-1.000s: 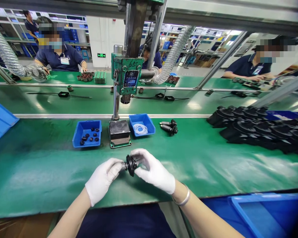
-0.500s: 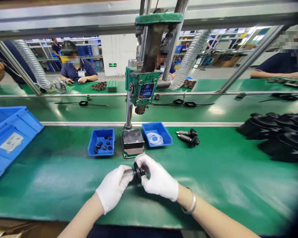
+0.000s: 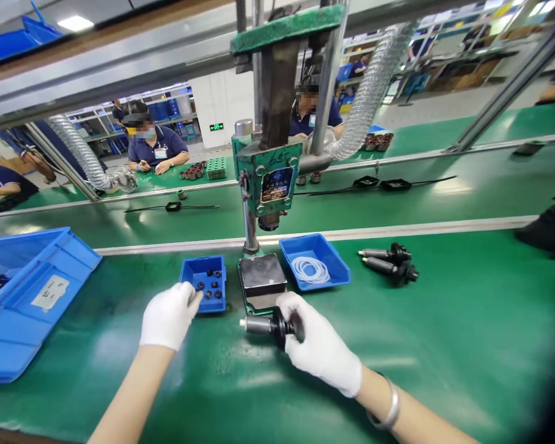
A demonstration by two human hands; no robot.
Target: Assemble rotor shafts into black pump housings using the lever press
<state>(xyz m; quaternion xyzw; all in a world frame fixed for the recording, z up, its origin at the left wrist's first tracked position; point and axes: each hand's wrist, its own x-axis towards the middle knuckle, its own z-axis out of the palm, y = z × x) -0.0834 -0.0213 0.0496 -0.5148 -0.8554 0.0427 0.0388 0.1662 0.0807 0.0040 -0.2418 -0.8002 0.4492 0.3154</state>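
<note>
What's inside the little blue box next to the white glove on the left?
Several small black pieces lie loose inside the blue box. The left hand covers the near left corner, so anything behind its fingers can't be seen.

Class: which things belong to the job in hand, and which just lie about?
Likely the job:
shaft with black disc, in the right hand
bin of black rings, by the left hand
green press
matching shafts

Likely lying about:
large blue crate
black corded pieces
</note>
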